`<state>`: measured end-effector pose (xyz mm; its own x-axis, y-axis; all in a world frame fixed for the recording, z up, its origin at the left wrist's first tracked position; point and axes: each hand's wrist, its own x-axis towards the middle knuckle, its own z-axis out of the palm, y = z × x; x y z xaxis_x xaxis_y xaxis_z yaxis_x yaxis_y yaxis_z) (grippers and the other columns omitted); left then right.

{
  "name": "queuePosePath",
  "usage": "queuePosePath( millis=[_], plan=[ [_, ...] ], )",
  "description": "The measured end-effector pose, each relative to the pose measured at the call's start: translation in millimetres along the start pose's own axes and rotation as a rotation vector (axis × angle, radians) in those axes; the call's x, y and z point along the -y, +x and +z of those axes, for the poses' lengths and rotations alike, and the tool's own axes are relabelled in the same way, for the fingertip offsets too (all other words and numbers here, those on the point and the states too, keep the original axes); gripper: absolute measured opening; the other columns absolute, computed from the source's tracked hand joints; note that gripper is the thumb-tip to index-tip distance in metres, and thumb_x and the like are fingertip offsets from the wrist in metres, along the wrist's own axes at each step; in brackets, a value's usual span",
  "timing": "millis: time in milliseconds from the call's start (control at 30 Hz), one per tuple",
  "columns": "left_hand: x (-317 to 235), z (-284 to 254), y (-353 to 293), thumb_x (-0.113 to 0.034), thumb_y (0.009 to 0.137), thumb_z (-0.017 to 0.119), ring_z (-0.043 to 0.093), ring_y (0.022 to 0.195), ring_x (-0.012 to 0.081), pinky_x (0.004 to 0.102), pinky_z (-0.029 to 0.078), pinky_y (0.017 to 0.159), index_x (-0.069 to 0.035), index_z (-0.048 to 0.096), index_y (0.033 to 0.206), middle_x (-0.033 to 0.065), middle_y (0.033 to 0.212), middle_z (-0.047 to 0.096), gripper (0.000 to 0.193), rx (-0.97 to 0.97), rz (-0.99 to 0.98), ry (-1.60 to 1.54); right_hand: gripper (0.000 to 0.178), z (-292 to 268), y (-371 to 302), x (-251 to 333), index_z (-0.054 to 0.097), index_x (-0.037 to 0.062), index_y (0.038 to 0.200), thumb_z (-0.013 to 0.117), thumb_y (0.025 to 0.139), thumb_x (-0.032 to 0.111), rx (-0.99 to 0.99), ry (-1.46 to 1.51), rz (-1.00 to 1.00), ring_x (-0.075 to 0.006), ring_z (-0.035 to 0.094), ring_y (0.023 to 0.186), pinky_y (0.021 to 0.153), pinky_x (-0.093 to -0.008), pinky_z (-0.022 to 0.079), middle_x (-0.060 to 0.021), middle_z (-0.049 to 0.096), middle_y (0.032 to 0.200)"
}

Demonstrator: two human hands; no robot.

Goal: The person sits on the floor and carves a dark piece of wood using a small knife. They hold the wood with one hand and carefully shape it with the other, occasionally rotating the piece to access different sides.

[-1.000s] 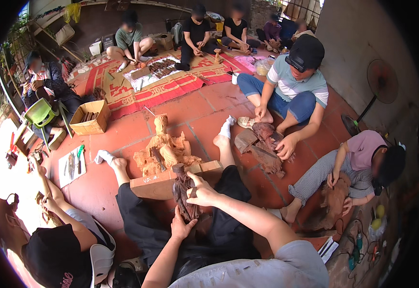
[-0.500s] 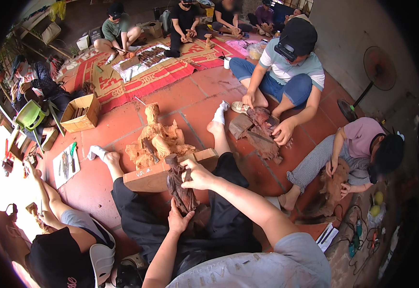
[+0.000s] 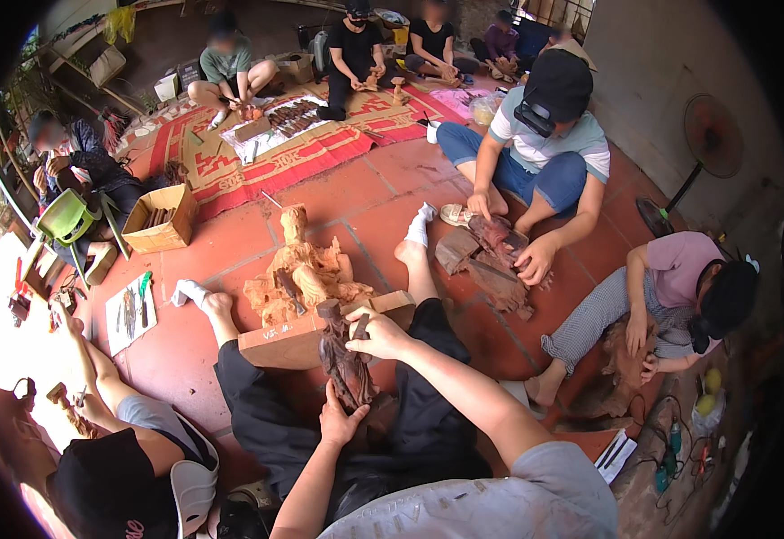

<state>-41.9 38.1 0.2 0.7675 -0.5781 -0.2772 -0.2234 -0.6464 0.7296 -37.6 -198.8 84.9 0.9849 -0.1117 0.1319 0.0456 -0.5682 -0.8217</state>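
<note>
Between my legs stands a dark brown carved wooden figurine [image 3: 339, 355], upright and slightly tilted. My left hand [image 3: 342, 419] is wrapped round its lower part, fingers closed on it. At its upper right side is my right hand [image 3: 381, 336], with the fingers closed on a small dark flat strip [image 3: 359, 327]; its kind is too small to make out. Just beyond, a thick wooden board [image 3: 320, 334] lies across in front of a larger, pale orange-brown carved wooden statue [image 3: 306, 269].
At my right a person [image 3: 549, 153] handles dark carved wood [image 3: 491, 260]; another [image 3: 679, 278] holds a carving. Close at my left sits someone in a black cap [image 3: 109, 490]. Tools lie on a white sheet [image 3: 129, 313], near a cardboard box [image 3: 160, 220]. A fan [image 3: 713, 135] stands far right.
My right hand has drawn back slightly to the right from the figurine's upper part, and the dark strip shows more. My left hand keeps its hold. The whole view has shifted a little.
</note>
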Motion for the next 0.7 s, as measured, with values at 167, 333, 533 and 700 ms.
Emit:
queuePosePath(
  millis=[167, 333, 533, 700],
  plan=[
    [3.1, 1.5, -2.5, -0.047, 0.070, 0.079, 0.055, 0.112, 0.0419, 0.0477, 0.043, 0.095, -0.007, 0.014, 0.149, 0.0264, 0.123, 0.056, 0.109, -0.028, 0.046, 0.050, 0.022, 23.5, -24.9, 16.8, 0.066, 0.0091, 0.081, 0.079, 0.072, 0.025, -0.098, -0.339, -0.164, -0.0383, 0.048, 0.119, 0.100, -0.0440, 0.041, -0.0200, 0.044, 0.134],
    [-5.4, -4.8, -0.1, -0.047, 0.071, 0.078, 0.054, 0.115, 0.0417, 0.0481, 0.042, 0.097, -0.007, 0.014, 0.149, 0.0243, 0.129, 0.054, 0.109, 0.024, -0.020, 0.024, 0.022, 2.8, 2.7, 3.6, 0.067, 0.0060, 0.082, 0.077, 0.076, 0.025, -0.005, -0.052, -0.022, -0.0325, 0.054, 0.113, 0.096, -0.0401, 0.043, -0.0197, 0.050, 0.124],
    [-0.3, -2.9, -0.3, -0.046, 0.071, 0.079, 0.054, 0.116, 0.0398, 0.0484, 0.041, 0.097, -0.008, 0.014, 0.149, 0.0228, 0.128, 0.055, 0.108, 0.006, 0.018, 0.022, 0.030, 24.1, -18.1, 4.8, 0.069, 0.0034, 0.084, 0.080, 0.072, 0.029, -0.048, -0.236, -0.123, -0.0419, 0.041, 0.126, 0.106, -0.0438, 0.036, -0.0249, 0.037, 0.142],
    [-8.2, -6.2, -1.8, -0.046, 0.070, 0.079, 0.054, 0.115, 0.0398, 0.0486, 0.042, 0.097, -0.007, 0.015, 0.149, 0.0232, 0.126, 0.056, 0.108, 0.035, -0.041, 0.032, 0.025, 14.2, -7.4, 2.9, 0.069, 0.0055, 0.085, 0.078, 0.073, 0.026, -0.100, -0.194, -0.120, -0.0339, 0.051, 0.112, 0.096, -0.0425, 0.043, -0.0160, 0.051, 0.122]
  ],
)
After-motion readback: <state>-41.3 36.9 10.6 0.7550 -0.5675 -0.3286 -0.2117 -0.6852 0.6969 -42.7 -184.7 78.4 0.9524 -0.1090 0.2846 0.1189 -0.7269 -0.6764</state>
